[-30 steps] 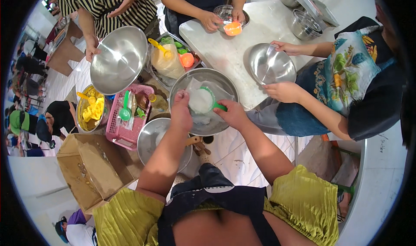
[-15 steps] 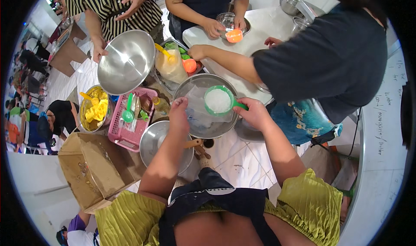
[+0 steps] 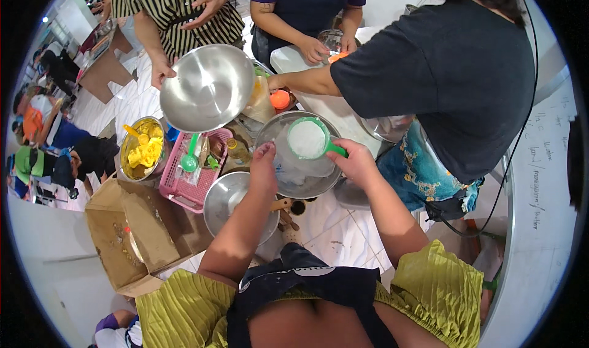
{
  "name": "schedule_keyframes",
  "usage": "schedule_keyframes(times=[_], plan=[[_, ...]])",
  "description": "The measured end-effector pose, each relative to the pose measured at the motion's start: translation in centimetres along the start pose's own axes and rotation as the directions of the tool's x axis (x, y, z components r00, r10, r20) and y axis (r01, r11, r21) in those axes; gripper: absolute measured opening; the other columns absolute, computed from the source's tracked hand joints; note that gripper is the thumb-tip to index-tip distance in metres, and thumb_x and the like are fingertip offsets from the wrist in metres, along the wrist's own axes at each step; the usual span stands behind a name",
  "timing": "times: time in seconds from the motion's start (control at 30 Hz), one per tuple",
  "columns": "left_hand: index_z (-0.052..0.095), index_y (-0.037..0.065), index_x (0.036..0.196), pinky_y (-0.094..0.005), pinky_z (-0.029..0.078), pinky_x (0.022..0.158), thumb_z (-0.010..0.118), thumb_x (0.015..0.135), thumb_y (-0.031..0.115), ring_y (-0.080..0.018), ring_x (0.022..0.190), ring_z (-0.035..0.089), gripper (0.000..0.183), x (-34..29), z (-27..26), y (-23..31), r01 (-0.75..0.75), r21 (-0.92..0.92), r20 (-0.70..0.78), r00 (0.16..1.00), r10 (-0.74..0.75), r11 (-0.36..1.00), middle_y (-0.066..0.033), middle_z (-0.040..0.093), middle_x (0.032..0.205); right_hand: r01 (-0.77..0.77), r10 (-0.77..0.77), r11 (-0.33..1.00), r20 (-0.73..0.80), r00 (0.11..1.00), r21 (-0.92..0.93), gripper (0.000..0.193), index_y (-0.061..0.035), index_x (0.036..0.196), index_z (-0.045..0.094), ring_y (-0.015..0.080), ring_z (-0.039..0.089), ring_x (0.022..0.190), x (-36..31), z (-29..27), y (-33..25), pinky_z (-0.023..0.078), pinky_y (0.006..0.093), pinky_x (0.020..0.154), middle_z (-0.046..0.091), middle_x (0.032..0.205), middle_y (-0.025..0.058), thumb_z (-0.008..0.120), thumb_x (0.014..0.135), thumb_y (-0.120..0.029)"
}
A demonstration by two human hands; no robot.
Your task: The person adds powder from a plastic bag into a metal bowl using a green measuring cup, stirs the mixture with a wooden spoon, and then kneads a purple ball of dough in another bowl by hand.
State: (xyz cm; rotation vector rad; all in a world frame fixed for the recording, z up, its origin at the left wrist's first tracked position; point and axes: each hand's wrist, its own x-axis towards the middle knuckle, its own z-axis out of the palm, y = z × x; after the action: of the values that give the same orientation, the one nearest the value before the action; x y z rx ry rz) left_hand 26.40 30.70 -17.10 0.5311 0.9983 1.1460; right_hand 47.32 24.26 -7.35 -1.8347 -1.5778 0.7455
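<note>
My right hand (image 3: 354, 159) grips the handle of a green measuring cup (image 3: 326, 134), heaped with white powder (image 3: 307, 138), above a wide steel bowl (image 3: 333, 125). My left hand (image 3: 264, 158) is closed at the bowl's left side, pinching the edge of a clear plastic bag (image 3: 293, 173) that lies in the bowl. The fingertips and much of the bag are partly hidden. Just below my left forearm sits another steel bowl (image 3: 215, 204), with a wooden handle (image 3: 281, 204) by its rim.
A person in stripes tilts a large empty steel bowl (image 3: 208, 87) at upper left. A pink basket (image 3: 175, 188) holds a green scoop (image 3: 189, 159); beside it stands a pot of yellow spread (image 3: 145, 153). A cardboard box (image 3: 144, 231) is at left. A co-worker's dark sleeve (image 3: 380, 81) reaches across at right.
The measuring cup has moved slightly up and left over the bowl, still full. The striped person's bowl has shifted right in view, and the dark-shirted co-worker leans further in.
</note>
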Motion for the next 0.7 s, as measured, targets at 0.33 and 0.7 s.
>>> schedule_keyframes(times=[0.33, 0.7], plan=[[0.043, 0.007, 0.132, -0.0434, 0.032, 0.103, 0.052, 0.091, 0.034, -0.0297, 0.123, 0.041, 0.049, -2.9, -2.3, 5.5, 0.085, -0.164, -0.014, 0.996, -0.089, 0.983, -0.0125, 0.048, 0.131, -0.041, -0.083, 0.868, 0.226, 0.971, 0.495, 0.030, 0.0008, 0.113, 0.059, 0.0111, 0.060, 0.060, 6.9, -0.8, -10.2, 0.044, 0.0245, 0.046, 0.063, 0.080, 0.0039, 0.058, 0.086, -0.010], [0.036, 0.002, 0.136, -0.0443, 0.032, 0.105, 0.052, 0.090, 0.026, -0.0329, 0.125, 0.041, 0.054, -4.0, -3.1, 9.6, 0.061, -0.318, -0.017, 0.997, -0.071, 0.946, -0.0183, 0.044, 0.135, 0.529, -0.586, 0.657, 0.077, 0.807, -0.537, 0.036, -0.0069, 0.117, 0.062, 0.0308, 0.064, 0.091, 16.1, 8.7, -14.7, 0.050, 0.0425, 0.080, 0.065, 0.094, 0.0177, 0.050, 0.083, -0.009]])
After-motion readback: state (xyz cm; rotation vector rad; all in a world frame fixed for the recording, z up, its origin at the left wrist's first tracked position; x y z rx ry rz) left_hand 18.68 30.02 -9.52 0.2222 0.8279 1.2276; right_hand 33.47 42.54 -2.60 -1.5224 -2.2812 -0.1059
